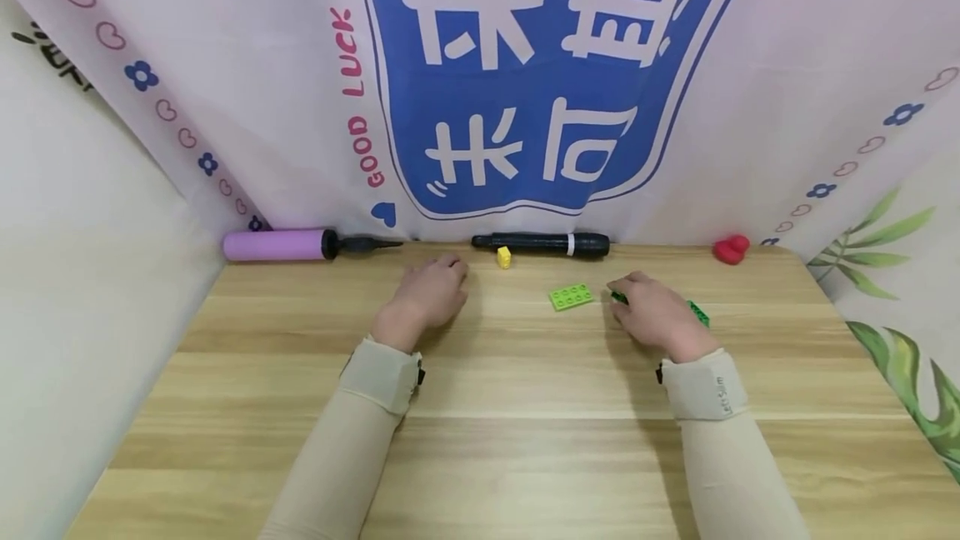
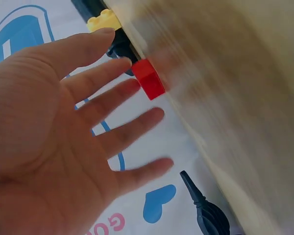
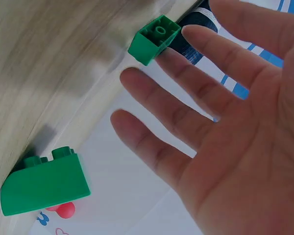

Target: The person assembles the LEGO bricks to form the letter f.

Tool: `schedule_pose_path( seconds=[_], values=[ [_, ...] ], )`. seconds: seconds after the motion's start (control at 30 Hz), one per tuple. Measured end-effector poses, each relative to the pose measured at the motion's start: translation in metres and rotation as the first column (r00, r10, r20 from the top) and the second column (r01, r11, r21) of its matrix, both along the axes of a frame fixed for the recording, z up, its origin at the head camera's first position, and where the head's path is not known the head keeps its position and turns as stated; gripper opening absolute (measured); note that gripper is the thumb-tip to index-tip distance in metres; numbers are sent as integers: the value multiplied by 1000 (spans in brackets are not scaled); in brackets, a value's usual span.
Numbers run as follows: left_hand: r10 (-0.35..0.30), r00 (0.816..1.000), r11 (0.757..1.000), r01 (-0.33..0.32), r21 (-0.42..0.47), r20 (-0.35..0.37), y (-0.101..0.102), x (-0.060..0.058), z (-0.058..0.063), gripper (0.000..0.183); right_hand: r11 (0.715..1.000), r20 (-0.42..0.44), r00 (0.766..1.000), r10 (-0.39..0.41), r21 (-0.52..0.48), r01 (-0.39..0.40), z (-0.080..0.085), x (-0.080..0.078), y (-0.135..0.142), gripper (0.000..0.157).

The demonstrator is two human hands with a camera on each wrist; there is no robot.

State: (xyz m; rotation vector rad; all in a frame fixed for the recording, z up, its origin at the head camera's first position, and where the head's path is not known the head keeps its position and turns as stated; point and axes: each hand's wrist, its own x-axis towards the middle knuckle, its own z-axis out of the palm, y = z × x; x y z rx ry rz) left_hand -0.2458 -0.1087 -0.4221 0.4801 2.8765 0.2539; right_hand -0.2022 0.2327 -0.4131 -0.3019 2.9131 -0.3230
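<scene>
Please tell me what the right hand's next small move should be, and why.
It should probably curl the right hand gently around the small green block, since the right wrist view shows fingers extended, with fingertips beside that block but not wrapped around it.

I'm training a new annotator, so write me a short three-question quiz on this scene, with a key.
1. Multiple choice: in the left wrist view, what colour is the block nearest the left hand?
A) purple
B) red
C) white

2. True or false: in the right wrist view, the green toy brick beside the right hand shows its hollow underside.

3. Short answer: in the head view, on which side of the yellow toy brick does the purple hand pump lie?

Key: 1. B; 2. True; 3. Left.
</scene>
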Motion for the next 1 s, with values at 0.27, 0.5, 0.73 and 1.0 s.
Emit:
schedule_pose_path(
  seconds=[0.27, 0.5, 0.73, 1.0],
  values=[
    [-50, 995, 992, 59, 109, -83, 1, 10, 0, 19, 1000, 51, 999, 8, -21, -7, 6, -3, 6, 37],
    [-63, 998, 994, 64, 83, -22, 3, 28, -3, 19, 996, 103, 993, 59, -68, -52, 3, -5, 5, 29],
    [-84, 995, 989, 76, 130, 57, 10, 46, 0, 27, 993, 105, 990, 91, -84, -82, 6, -8, 7, 30],
    [-149, 984, 958, 121, 258, 94, 22, 63, 3, 28, 990, 128, 986, 108, -101, -95, 8, -4, 8, 42]
  ],
)
